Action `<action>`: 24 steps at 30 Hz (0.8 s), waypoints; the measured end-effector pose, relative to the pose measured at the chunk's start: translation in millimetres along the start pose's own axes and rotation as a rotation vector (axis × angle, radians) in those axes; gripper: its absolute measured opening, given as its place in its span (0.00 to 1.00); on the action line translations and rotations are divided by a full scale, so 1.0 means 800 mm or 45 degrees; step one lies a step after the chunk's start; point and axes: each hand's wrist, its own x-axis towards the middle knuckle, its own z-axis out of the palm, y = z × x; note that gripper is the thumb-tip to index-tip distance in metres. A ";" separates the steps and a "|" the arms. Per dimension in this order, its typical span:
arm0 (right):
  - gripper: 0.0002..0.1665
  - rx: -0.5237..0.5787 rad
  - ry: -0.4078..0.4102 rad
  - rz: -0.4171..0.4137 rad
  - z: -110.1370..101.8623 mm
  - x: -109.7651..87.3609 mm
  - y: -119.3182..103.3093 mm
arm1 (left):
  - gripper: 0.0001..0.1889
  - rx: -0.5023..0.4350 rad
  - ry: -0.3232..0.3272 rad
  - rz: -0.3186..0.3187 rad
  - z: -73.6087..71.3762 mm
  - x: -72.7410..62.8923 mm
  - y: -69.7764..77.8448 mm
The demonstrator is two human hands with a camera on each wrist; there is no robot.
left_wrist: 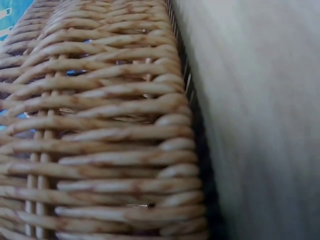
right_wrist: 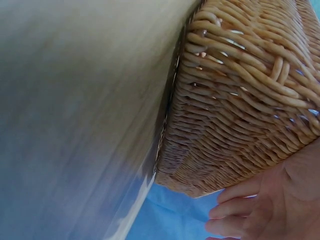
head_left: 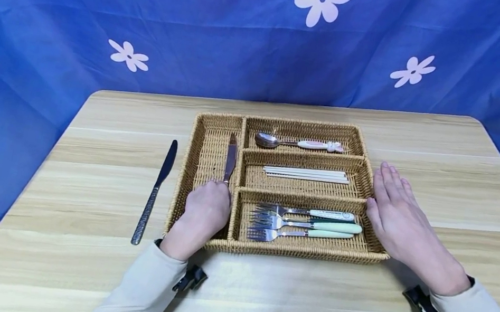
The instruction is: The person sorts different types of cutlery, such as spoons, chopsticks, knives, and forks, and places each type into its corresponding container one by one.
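My left hand [head_left: 208,204] reaches into the long left compartment of a wicker cutlery tray [head_left: 305,256]. Its curled fingers hold a table knife [head_left: 231,159] by the handle, which is hidden under the hand. The blade points away, close along the divider. My right hand [head_left: 393,211] lies against the tray's right outer wall with straight fingers. In the right wrist view its fingers [right_wrist: 235,207] reach beside the woven wall. A second, dark knife [head_left: 155,193] with a textured handle lies on the table left of the tray. The left wrist view shows only woven wall and tabletop.
On the tray's right side, a spoon [head_left: 267,140] with a white figure handle lies in the back compartment. White chopsticks [head_left: 307,174] fill the middle one, and several forks [head_left: 331,226] the front one. Behind the wooden table [head_left: 71,269] hangs a blue flowered cloth [head_left: 229,30].
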 end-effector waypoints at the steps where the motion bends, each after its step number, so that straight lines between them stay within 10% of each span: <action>1: 0.35 -0.003 -0.001 -0.003 0.000 0.000 0.000 | 0.09 -0.005 0.000 -0.003 0.000 0.000 0.000; 8: 0.35 -0.005 -0.001 -0.007 0.001 0.001 0.000 | 0.11 -0.065 0.066 0.049 -0.017 -0.012 -0.006; 18: 0.35 0.001 0.011 -0.010 0.002 -0.001 0.000 | 0.11 -0.329 0.509 0.138 -0.062 -0.034 -0.038; 24: 0.35 0.006 0.031 -0.014 0.004 -0.001 0.000 | 0.13 -0.385 0.420 0.013 -0.066 -0.038 -0.084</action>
